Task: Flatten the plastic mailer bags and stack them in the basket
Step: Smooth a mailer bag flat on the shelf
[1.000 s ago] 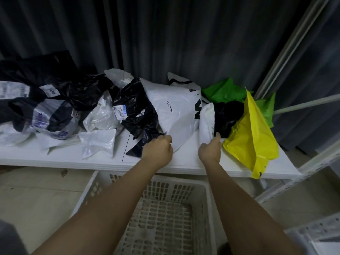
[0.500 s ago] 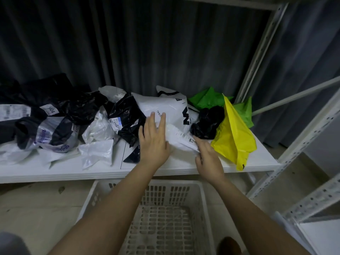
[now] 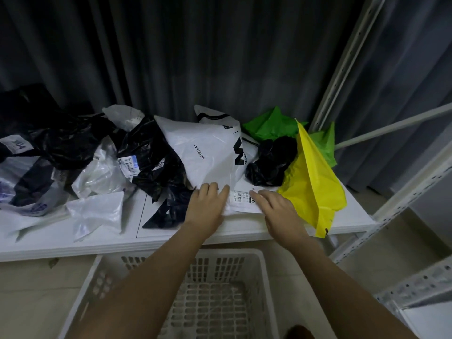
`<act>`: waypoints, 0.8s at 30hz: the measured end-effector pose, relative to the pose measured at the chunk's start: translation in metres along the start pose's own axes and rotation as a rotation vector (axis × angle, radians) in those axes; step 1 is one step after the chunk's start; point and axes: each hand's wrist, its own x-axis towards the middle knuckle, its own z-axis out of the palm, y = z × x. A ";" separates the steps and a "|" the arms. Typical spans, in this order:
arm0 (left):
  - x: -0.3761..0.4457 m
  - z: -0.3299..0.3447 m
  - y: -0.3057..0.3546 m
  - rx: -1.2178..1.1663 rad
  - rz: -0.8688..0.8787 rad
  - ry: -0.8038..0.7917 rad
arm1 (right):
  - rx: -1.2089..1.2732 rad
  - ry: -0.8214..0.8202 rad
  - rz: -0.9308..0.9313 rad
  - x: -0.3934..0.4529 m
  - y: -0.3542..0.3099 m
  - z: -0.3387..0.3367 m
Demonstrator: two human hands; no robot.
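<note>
Fingers of the left hand (image 3: 206, 206) lie straight and together, flat on the near edge of the white mailer (image 3: 208, 155); fingers of the right hand (image 3: 278, 211) are likewise extended, pressing the mailer's printed label (image 3: 244, 198) against the shelf (image 3: 186, 238). Neither hand grips anything. The white mailer lies at 12 o'clock from the hands, still puffed toward its far end. To flatten it well, sweep both palms outward from the label, left toward 10 o'clock, right toward 2 o'clock, driving air to the open end before lifting. A black mailer (image 3: 156, 157) touches it at 9 o'clock; a crumpled black bag (image 3: 271, 160) and yellow mailer (image 3: 315, 182) lie at 3 o'clock. The basket (image 3: 265, 277) waits at 6 o'clock, below the shelf, no bags visible inside.
</note>
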 end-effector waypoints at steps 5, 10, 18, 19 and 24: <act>0.020 0.018 0.025 0.033 0.014 0.211 | -0.017 0.018 0.092 0.012 0.008 0.021; 0.019 0.051 0.038 0.037 0.014 0.153 | 0.015 -0.080 0.173 0.005 0.008 0.047; 0.010 0.074 0.040 -0.029 0.097 0.036 | 0.091 -0.117 0.236 -0.006 0.013 0.071; 0.010 0.076 0.040 -0.037 0.105 0.027 | 0.096 -0.119 0.238 -0.008 0.013 0.072; 0.009 0.073 0.036 -0.104 0.111 0.009 | 0.089 -0.135 0.217 -0.010 0.017 0.076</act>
